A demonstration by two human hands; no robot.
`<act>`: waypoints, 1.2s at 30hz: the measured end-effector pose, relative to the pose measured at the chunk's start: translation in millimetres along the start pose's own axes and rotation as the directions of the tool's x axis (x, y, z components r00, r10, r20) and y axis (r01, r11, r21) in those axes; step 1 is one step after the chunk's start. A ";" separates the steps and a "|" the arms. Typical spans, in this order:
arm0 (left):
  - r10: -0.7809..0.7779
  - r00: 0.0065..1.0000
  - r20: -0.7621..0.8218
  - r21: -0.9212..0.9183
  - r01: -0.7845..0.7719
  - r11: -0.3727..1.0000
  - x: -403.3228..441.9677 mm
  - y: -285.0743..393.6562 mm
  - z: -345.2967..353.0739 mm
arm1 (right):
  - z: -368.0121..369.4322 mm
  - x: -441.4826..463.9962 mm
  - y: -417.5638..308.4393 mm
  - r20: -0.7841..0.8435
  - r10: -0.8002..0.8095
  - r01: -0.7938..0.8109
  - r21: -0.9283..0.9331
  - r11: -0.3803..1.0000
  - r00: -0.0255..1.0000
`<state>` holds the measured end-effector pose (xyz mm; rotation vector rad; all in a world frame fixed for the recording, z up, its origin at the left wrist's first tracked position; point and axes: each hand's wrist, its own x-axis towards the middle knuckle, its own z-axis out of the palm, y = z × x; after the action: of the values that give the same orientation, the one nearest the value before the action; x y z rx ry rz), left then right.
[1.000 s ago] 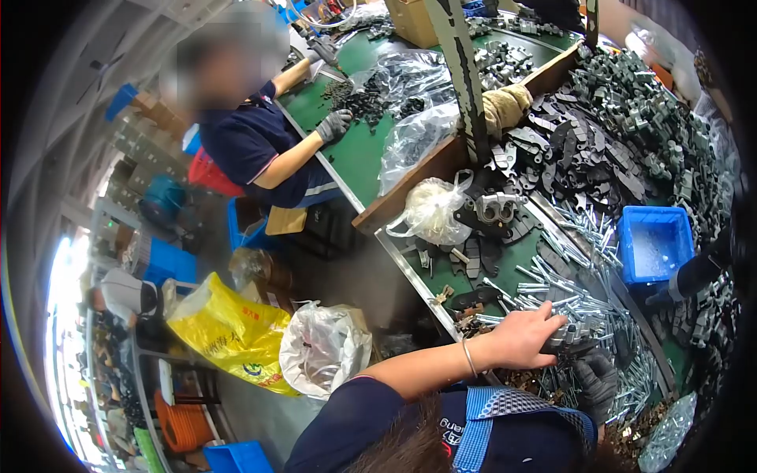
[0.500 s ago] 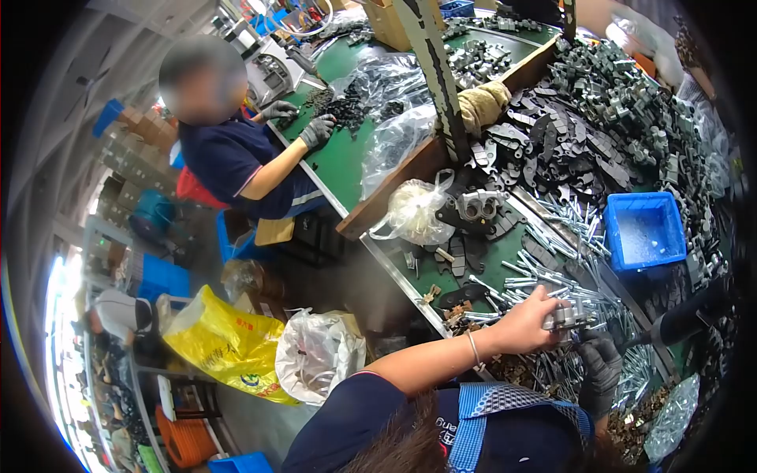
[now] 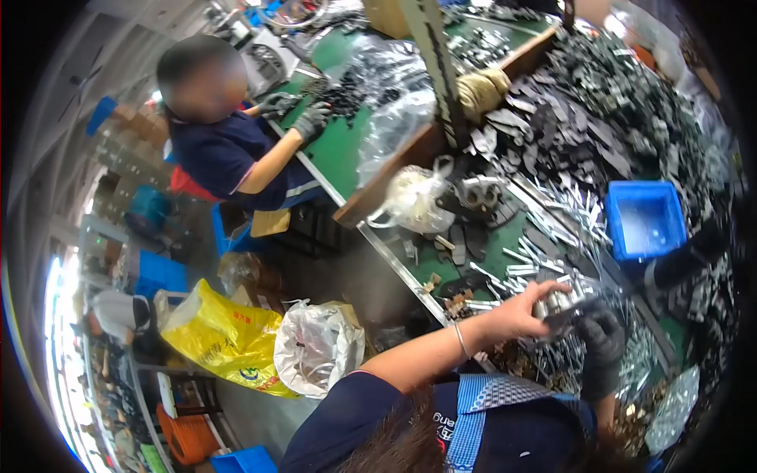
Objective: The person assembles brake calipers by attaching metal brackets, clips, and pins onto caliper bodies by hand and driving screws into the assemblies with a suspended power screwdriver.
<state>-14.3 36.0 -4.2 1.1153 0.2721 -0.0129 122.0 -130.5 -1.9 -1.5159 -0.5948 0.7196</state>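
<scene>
My left hand (image 3: 516,315), bare and with a bracelet at the wrist, is closed around a silver brake caliper (image 3: 558,301). In my right hand (image 3: 603,337), which wears a dark grey glove, is the edge of a flat dark plate, seemingly a brake pad (image 3: 569,317). The pad lies against the caliper's near side; blur hides whether the two are joined. Below and beyond both hands, silver pins (image 3: 544,264) are heaped on the green bench (image 3: 509,236). Small brass-coloured clips (image 3: 457,301) lie near the bench edge, left of the hands.
A blue bin (image 3: 646,221) stands beyond my hands, near a black cylinder (image 3: 686,256). Brake pads (image 3: 552,134) and metal brackets (image 3: 654,102) pile up behind. A post (image 3: 432,63) rises from the bench. Across the divider, a co-worker's gloved hands (image 3: 311,120) are over black parts.
The dark pad now shows against the caliper, held by my right hand. My left hand has tilted the caliper and shifted slightly left. The co-worker's near hand has moved a little.
</scene>
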 end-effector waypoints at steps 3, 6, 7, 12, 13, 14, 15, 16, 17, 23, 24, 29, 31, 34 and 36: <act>0.024 0.999 0.036 0.087 -0.027 0.996 2.1 -3.0 -10.8 | 13.0 1.7 -24.2 0.055 -0.040 0.043 -0.054 0.998 0.998; -0.075 0.995 0.065 -0.150 0.084 0.985 0.3 5.6 -0.7 | 9.2 -1.4 -33.7 0.082 0.054 -0.046 -0.096 0.994 0.995; -0.031 0.998 0.053 -0.222 0.043 0.974 3.2 2.1 3.4 | 7.6 -2.8 -31.9 0.067 0.014 -0.006 -0.122 0.992 0.998; 0.021 0.999 0.026 -0.183 -0.016 0.983 10.0 -1.7 2.1 | 8.3 -3.3 -31.8 0.008 -0.054 0.053 -0.323 0.945 0.999; 0.016 1.000 -0.012 -0.142 -0.017 0.990 10.1 -0.1 5.4 | 8.2 -3.1 -30.8 0.018 -0.009 0.013 -0.271 0.962 1.000; 0.010 0.999 -0.051 -0.103 -0.016 0.995 9.7 0.1 7.5 | 8.0 -3.5 -30.2 0.031 0.038 -0.031 -0.220 0.975 0.999; 0.008 0.999 -0.053 -0.105 -0.013 0.994 9.2 0.0 6.4 | 7.2 -3.6 -30.9 0.032 0.041 -0.034 -0.219 0.975 0.999; 0.025 1.000 -0.014 -0.042 -0.026 0.999 9.1 0.2 3.3 | 6.1 -3.1 -32.5 0.063 0.089 -0.074 -0.211 0.975 0.994; 0.040 0.999 0.028 0.020 -0.041 0.999 9.3 -0.5 1.7 | 4.5 -2.5 -33.2 0.092 0.136 -0.115 -0.205 0.972 0.986; 0.115 0.990 -0.086 0.240 -0.091 0.966 9.8 -7.8 3.1 | 10.5 -2.2 -20.3 0.078 0.064 -0.009 -0.563 0.827 0.995; 0.166 0.982 -0.088 0.309 -0.131 0.942 10.8 -10.4 -0.5 | 12.8 -2.5 -17.7 0.065 0.058 -0.003 -0.645 0.764 0.996; 0.230 0.968 -0.103 0.322 -0.186 0.928 9.7 -16.2 -0.4 | 14.6 -0.9 -20.3 0.053 0.037 0.006 -0.655 0.756 0.998; 0.231 0.967 -0.107 0.329 -0.185 0.926 8.1 -17.1 -0.7 | 11.0 1.2 -16.3 0.133 0.067 0.043 -0.682 0.730 0.989; 0.187 0.971 -0.147 0.292 -0.138 0.946 7.7 -19.0 -1.8 | 16.0 2.1 -22.4 0.119 0.116 0.005 -0.721 0.693 0.986; 0.186 0.969 -0.165 0.248 -0.142 0.958 8.0 -16.4 0.0 | 22.8 -0.2 -3.3 0.050 0.070 -0.028 -0.575 0.818 0.996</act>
<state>-9.0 29.8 -20.5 1.3745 0.3511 0.2140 105.1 -115.1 1.1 -2.0793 -0.8835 0.6635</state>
